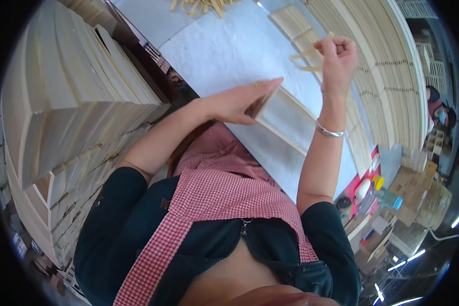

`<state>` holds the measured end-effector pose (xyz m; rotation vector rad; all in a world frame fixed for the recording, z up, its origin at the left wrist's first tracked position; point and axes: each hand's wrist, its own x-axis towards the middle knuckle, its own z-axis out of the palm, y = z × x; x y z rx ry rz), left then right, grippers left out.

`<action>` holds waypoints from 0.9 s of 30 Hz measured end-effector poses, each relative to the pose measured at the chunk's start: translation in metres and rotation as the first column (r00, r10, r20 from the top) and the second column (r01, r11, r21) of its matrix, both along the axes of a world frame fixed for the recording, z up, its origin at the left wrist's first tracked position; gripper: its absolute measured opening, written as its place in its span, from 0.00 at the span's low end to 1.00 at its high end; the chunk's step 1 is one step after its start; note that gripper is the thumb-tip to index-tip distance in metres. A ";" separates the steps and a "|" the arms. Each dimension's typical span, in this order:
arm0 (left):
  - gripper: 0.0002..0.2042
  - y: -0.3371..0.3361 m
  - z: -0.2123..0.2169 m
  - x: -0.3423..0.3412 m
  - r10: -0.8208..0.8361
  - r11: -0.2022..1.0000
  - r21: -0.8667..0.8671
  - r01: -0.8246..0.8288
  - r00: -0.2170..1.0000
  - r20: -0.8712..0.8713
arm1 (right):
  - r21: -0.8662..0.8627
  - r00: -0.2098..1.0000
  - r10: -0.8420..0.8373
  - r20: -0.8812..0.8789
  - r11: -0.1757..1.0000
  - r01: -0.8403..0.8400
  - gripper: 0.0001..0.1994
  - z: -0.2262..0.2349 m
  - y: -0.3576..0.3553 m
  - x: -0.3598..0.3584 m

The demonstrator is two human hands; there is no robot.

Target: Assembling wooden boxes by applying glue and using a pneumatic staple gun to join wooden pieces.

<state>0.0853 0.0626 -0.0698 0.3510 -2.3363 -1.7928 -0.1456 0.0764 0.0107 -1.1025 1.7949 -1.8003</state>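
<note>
My left hand (234,104) spans the short end of a shallow, pale wooden frame (279,134), its thumb at the near side and its fingers at the far side. The frame rests tilted over a white tabletop (224,56). Raised above the frame's right end, my right hand (338,58) is closed in a pinch on thin, pale yellow strips (306,53). Their loose ends hang out to the left. Whether it is one looped strip or two, I cannot tell.
Tall stacks of pale wooden pieces (61,86) stand at my left. Rows of similar wooden pieces (387,76) line the table's right side. A pile of yellow strips (204,6) lies at the far edge. Cardboard boxes (410,186) and a masked person (440,113) are farther right.
</note>
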 end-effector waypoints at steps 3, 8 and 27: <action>0.58 0.000 -0.005 0.000 -0.041 0.999 0.024 0.040 0.997 0.066 | 0.114 0.996 0.028 -0.088 0.993 -0.017 0.03 -0.009 0.029 -0.008; 0.58 0.005 -0.008 -0.001 0.037 0.999 -0.015 -0.035 0.994 0.108 | 0.391 0.863 0.367 -0.348 0.893 -0.223 0.04 -0.031 0.055 0.008; 0.51 0.012 -0.024 -0.001 0.018 0.919 -0.391 -0.055 0.995 -0.099 | 0.512 0.694 0.441 -0.569 0.850 -0.121 0.05 -0.017 0.168 0.122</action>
